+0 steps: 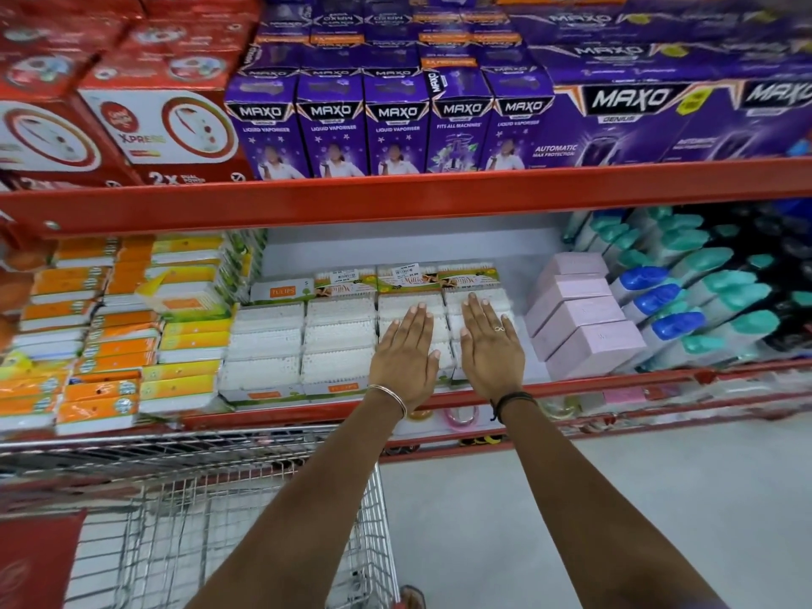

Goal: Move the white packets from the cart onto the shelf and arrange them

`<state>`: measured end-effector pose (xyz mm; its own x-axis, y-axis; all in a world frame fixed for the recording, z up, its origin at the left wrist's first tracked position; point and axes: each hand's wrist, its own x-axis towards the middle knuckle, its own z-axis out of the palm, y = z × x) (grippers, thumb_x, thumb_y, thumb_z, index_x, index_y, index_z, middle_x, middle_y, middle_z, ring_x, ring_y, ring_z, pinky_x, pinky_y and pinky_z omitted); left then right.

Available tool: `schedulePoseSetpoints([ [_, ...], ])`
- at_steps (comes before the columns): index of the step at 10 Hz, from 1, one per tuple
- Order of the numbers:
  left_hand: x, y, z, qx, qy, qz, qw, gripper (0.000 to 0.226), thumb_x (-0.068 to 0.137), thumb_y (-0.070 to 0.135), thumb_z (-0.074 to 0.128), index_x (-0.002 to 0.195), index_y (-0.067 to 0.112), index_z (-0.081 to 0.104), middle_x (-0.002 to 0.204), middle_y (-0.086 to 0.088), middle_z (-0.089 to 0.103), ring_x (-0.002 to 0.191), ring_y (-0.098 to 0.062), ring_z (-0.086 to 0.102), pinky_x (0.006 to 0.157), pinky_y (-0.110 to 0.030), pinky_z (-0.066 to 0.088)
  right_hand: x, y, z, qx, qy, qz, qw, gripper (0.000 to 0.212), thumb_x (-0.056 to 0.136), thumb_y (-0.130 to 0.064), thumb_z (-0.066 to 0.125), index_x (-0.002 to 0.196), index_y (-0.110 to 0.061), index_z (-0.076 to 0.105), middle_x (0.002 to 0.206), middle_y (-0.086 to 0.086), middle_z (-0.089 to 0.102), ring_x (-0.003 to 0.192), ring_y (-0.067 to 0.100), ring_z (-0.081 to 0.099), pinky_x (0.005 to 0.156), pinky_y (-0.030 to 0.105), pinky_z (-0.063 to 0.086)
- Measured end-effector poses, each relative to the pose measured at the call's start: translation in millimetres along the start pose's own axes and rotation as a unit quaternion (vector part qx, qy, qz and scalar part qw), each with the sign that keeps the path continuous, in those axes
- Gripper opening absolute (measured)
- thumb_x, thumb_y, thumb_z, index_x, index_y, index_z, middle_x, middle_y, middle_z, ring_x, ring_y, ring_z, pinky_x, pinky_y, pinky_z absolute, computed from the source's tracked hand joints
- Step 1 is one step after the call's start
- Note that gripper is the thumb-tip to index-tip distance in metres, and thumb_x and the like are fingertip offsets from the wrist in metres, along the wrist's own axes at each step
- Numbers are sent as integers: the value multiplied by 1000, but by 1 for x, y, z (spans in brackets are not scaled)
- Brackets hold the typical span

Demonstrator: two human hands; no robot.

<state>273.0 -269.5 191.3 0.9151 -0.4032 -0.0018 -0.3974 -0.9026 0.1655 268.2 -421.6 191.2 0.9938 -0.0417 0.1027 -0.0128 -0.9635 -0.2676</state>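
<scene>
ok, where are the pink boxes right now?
In the head view, the pink boxes sit on the lower shelf, right of the white packets, left of the blue-capped bottles.

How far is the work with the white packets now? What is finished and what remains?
Done: several rows of white packets already lie on the shelf. In hand: the left hand and right hand lie flat on the rightmost packets, apparently pressing them into line. Left: the visible part of the cart shows no packets, so probably only final tidying remains.
</scene>
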Motion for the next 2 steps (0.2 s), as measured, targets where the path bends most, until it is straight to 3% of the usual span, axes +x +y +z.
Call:
schedulePoseSetpoints([
  [1, 0, 1, -11, -11, -14, -2, 1000, 65, 91, 38, 10, 149, 10, 2, 160, -7, 1, 148, -19, 1, 120, -36, 1, -1, -2, -9, 1, -26, 2, 1000, 68, 87, -41, 0, 146, -14, 22, 156, 2, 24, 144, 17, 21, 119, 38, 10],
  [2, -10, 3, -17, -5, 8, 15, 1000, 64, 91, 37, 9, 149, 11, -3, 160, -6, -4, 148, -19, -2, 120, -37, -1, -7, -8, -12, 14, 2, -10, 1000, 71, 86, -43, -1, 147, -13, 19, 157, 5, 21, 146, 17, 17, 119, 34, 2],
])
